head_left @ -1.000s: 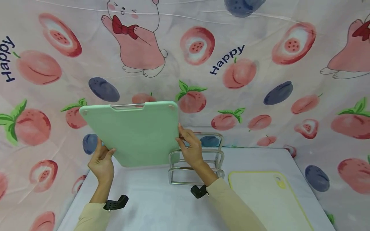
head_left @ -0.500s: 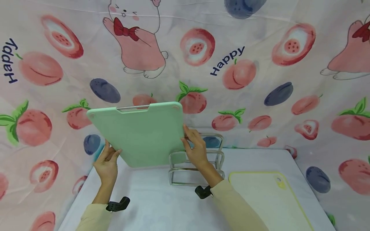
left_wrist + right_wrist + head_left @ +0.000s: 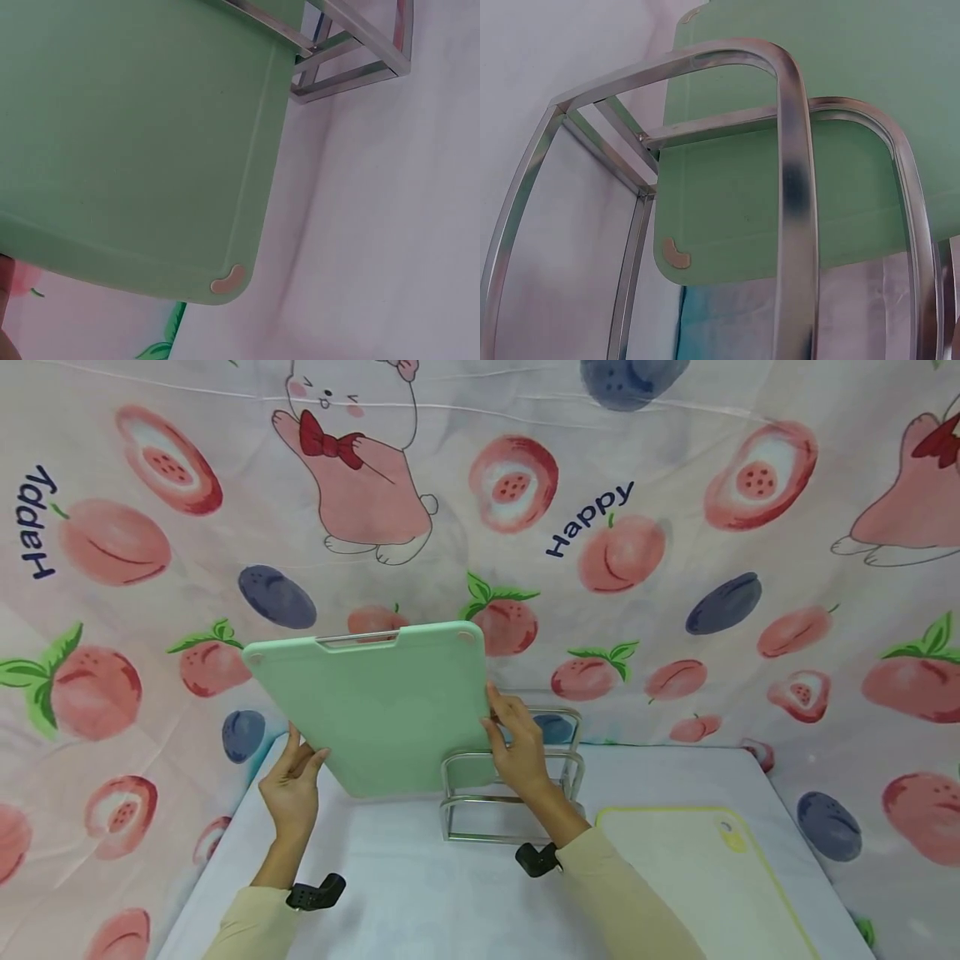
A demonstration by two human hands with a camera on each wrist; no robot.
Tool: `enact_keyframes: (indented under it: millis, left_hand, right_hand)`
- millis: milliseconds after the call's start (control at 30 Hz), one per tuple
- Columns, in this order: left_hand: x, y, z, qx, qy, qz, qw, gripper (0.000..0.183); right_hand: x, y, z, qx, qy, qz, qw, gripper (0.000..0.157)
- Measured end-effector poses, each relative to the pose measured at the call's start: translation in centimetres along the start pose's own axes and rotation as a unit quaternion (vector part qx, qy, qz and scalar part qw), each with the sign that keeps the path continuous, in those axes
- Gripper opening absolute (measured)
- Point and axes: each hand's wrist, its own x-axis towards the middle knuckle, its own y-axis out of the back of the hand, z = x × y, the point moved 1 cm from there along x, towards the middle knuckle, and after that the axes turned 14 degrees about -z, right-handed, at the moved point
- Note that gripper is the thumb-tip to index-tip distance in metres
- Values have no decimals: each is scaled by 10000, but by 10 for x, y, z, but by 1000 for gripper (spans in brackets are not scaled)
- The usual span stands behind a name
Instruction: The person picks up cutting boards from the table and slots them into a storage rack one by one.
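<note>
A green cutting board [image 3: 375, 710] stands tilted between my hands, with a handle slot along its top edge. My left hand [image 3: 291, 789] pinches its lower left edge. On the opposite side my right hand [image 3: 522, 753] grips the right edge, fingers partly hidden behind it. The board's lower right part is inside a metal rack [image 3: 487, 838], behind the front bars. In the right wrist view, one padded corner of the board [image 3: 742, 202] shows through the rack's bars [image 3: 795, 187]. The left wrist view shows the board's other padded corner outside the rack [image 3: 352, 81].
A white cutting board [image 3: 690, 868] with a yellow rim lies flat on the table at the right. White cloth [image 3: 405, 893] covers the table. Behind it hangs a fruit-patterned curtain [image 3: 645, 435].
Both hands have shifted to the right with the green cutting board, and more of it overlaps the rack. The rack and the white cutting board stay put.
</note>
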Motion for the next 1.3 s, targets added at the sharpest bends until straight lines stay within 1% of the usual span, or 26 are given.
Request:
enact_keyframes:
  millis: [100, 200, 333, 433, 633, 800, 1000, 1133, 1300]
  left_hand:
    - [-1, -2, -1, 43, 16, -6, 10000, 62]
    - [-2, -5, 1, 107, -9, 4, 9999, 62]
    - [-2, -11, 3, 233, -34, -77, 9997, 62]
    - [-2, -14, 2, 264, -72, -140, 9995, 62]
    - [-2, -17, 1, 217, -203, -118, 9995, 64]
    - [-1, -19, 1, 283, -369, -135, 9988, 65]
    - [-4, -20, 2, 428, -353, -154, 9983, 65]
    - [-5, -22, 4, 354, -407, -152, 9984, 64]
    - [-5, -26, 7, 243, -434, -170, 9986, 63]
  right_hand:
    - [-2, 2, 2, -78, 65, -15, 9999, 75]
    - [-5, 4, 6, -112, 110, -12, 9999, 76]
    - [-6, 9, 8, -148, 65, 3, 9999, 81]
    - [-6, 13, 7, -242, -14, -36, 9997, 81]
    - [-8, 15, 9, -282, -73, -116, 9995, 82]
    - [-9, 19, 9, -228, -134, -76, 9996, 76]
    - [-10, 21, 9, -250, -85, -36, 9996, 71]
    - [-11, 23, 9, -175, -30, -15, 9998, 67]
    - [-14, 28, 8, -158, -151, -10, 9998, 73]
